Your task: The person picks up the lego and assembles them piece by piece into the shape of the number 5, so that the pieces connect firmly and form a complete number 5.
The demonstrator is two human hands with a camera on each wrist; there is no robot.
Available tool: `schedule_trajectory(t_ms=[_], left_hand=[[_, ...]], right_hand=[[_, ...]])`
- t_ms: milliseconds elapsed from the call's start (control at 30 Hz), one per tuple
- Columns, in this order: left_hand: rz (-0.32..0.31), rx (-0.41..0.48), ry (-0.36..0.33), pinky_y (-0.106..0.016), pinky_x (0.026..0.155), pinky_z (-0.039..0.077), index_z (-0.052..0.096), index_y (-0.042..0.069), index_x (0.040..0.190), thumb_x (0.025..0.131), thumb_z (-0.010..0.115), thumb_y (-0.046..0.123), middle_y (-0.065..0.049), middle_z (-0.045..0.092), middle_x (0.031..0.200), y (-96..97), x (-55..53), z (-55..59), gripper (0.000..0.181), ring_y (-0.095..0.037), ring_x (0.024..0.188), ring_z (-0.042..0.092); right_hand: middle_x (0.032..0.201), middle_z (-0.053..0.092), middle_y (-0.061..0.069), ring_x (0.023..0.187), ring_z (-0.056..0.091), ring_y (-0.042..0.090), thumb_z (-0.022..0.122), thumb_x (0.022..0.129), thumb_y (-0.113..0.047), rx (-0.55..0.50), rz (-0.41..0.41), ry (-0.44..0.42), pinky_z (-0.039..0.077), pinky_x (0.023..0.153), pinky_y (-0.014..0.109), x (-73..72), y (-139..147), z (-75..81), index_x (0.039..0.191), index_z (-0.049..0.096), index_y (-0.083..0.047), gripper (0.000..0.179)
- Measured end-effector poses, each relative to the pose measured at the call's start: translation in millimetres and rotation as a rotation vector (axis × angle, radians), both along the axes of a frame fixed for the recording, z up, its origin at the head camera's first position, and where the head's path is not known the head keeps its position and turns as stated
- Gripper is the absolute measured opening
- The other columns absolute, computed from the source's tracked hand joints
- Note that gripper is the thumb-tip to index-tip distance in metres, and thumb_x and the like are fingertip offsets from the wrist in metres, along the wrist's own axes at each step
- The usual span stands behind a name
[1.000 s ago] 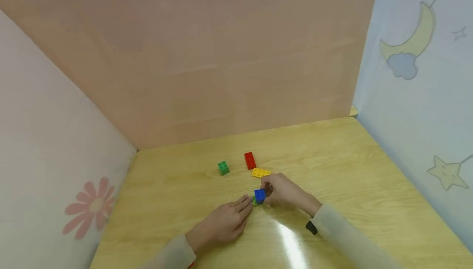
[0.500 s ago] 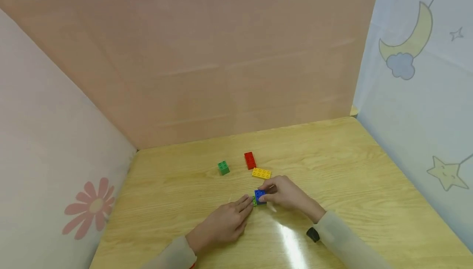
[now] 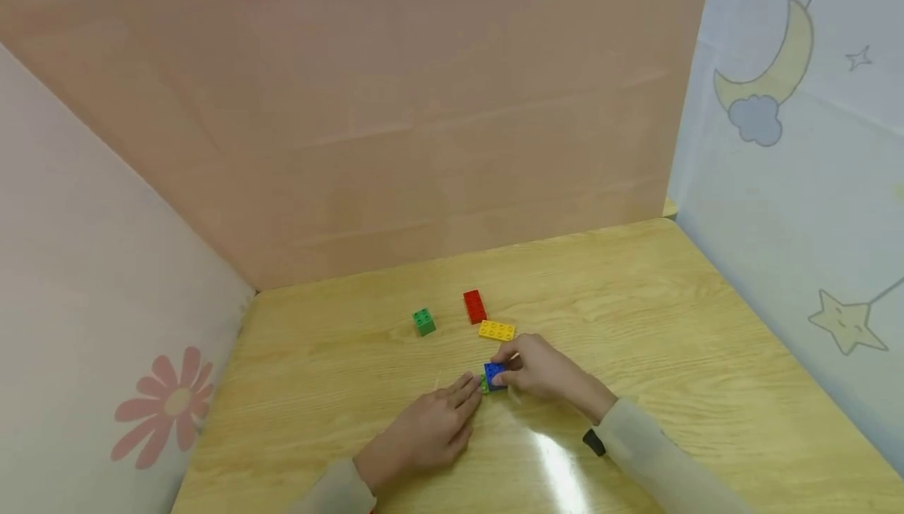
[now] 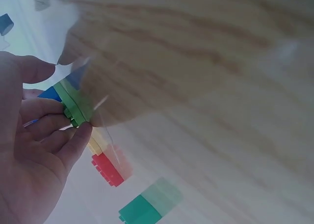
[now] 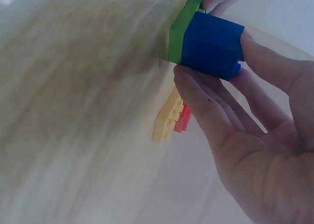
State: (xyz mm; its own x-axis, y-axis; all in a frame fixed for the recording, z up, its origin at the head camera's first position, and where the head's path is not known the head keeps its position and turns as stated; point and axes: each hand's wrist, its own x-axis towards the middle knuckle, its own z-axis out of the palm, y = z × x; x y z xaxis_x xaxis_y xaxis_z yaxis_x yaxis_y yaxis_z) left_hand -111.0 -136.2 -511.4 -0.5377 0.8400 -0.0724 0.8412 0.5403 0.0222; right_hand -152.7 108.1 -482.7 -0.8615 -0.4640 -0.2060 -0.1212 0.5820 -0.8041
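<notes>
A blue building brick [image 5: 211,44] sits on the studs of a thin light green brick [image 5: 182,32], which lies on the table. My right hand [image 3: 544,371] pinches the blue brick, the thumb on one side and the fingers on the other. From the left, the fingertips of my left hand [image 3: 427,424] touch the uncovered end of the light green brick. Those fingers are nearly straight, and the thumb stands a little apart in the left wrist view. Part of the blue brick's top is hidden by the right thumb in the head view.
Just beyond the hands lies a flat yellow brick [image 3: 497,331], with a red brick [image 3: 475,307] behind it. A darker green brick [image 3: 424,322] stands to their left. Cloth walls [image 3: 367,145] bound the wooden table [image 3: 318,341] at the back and sides.
My right thumb has come over the near side of the blue brick, which looks squarely seated on the light green one. The left hand has stayed still. The head view has shifted slightly.
</notes>
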Motion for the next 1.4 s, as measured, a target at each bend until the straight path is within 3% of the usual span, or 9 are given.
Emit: schedule_trajectory(t_ms=[200, 400, 667, 767, 967, 1200, 1400], left_hand=[[0.004, 0.006, -0.005, -0.037, 0.111, 0.046, 0.041, 0.006, 0.149, 0.104, 0.042, 0.036, -0.011, 0.04, 0.156, 0.0, -0.3, -0.3, 0.054, -0.024, 0.145, 0.039], [-0.004, 0.0, -0.041, -0.037, 0.111, 0.045, 0.038, 0.007, 0.151, 0.105, 0.04, 0.038, -0.01, 0.037, 0.158, -1.0, -5.9, -2.0, 0.055, -0.024, 0.147, 0.036], [0.0, 0.009, -0.077, -0.036, 0.113, 0.044, 0.04, 0.009, 0.15, 0.103, 0.045, 0.036, -0.009, 0.038, 0.157, -0.3, -12.4, 0.0, 0.055, -0.023, 0.147, 0.036], [0.005, 0.014, -0.072, -0.036, 0.112, 0.044, 0.04, 0.009, 0.15, 0.103, 0.046, 0.036, -0.009, 0.039, 0.157, 0.7, -11.7, -0.1, 0.055, -0.023, 0.147, 0.036], [0.015, 0.026, -0.075, -0.037, 0.11, 0.047, 0.042, 0.009, 0.149, 0.103, 0.047, 0.036, -0.008, 0.041, 0.156, 2.3, -13.3, 1.0, 0.054, -0.023, 0.145, 0.039], [0.025, 0.1, -0.038, -0.034, 0.104, 0.052, 0.057, 0.011, 0.137, 0.101, 0.052, 0.032, -0.003, 0.059, 0.142, 5.8, -27.4, 4.4, 0.042, -0.018, 0.13, 0.057], [0.093, 0.214, -0.044, -0.031, 0.097, 0.056, 0.066, 0.01, 0.126, 0.101, 0.054, 0.025, -0.001, 0.069, 0.124, 10.0, -47.2, 16.3, 0.032, -0.015, 0.116, 0.066]], right_hand=[[0.096, 0.074, -0.004, 0.089, 0.066, 0.01, 0.077, 0.086, -0.02, 0.064, 0.046, 0.033, 0.059, 0.081, 0.034, -4.8, -0.9, 2.3, 0.1, 0.076, -0.013, 0.016], [0.096, 0.073, -0.006, 0.091, 0.066, 0.011, 0.077, 0.086, -0.022, 0.042, 0.049, -0.003, 0.058, 0.086, 0.038, -9.6, 1.8, 1.1, 0.096, 0.075, -0.017, 0.012], [0.108, 0.073, -0.001, 0.098, 0.07, 0.018, 0.078, 0.084, -0.032, -0.088, -0.053, -0.015, 0.059, 0.086, 0.039, -5.1, 12.1, -12.2, 0.106, 0.073, -0.019, 0.027], [0.112, 0.072, 0.002, 0.102, 0.07, 0.021, 0.077, 0.085, -0.034, -0.134, -0.051, 0.004, 0.058, 0.09, 0.042, -2.3, 16.2, -18.4, 0.11, 0.072, -0.018, 0.031], [0.119, 0.071, 0.008, 0.111, 0.068, 0.026, 0.079, 0.083, -0.025, -0.223, -0.076, -0.012, 0.057, 0.095, 0.041, 2.7, 21.0, -27.3, 0.119, 0.067, -0.011, 0.04], [0.117, 0.071, 0.012, 0.109, 0.069, 0.027, 0.079, 0.083, -0.018, -0.31, -0.114, -0.06, 0.059, 0.089, 0.029, 7.2, 18.6, -27.7, 0.114, 0.068, -0.008, 0.034], [0.117, 0.07, 0.013, 0.108, 0.069, 0.027, 0.079, 0.083, -0.016, -0.301, -0.141, -0.083, 0.059, 0.086, 0.028, 8.6, 18.7, -24.7, 0.112, 0.068, -0.007, 0.033]])
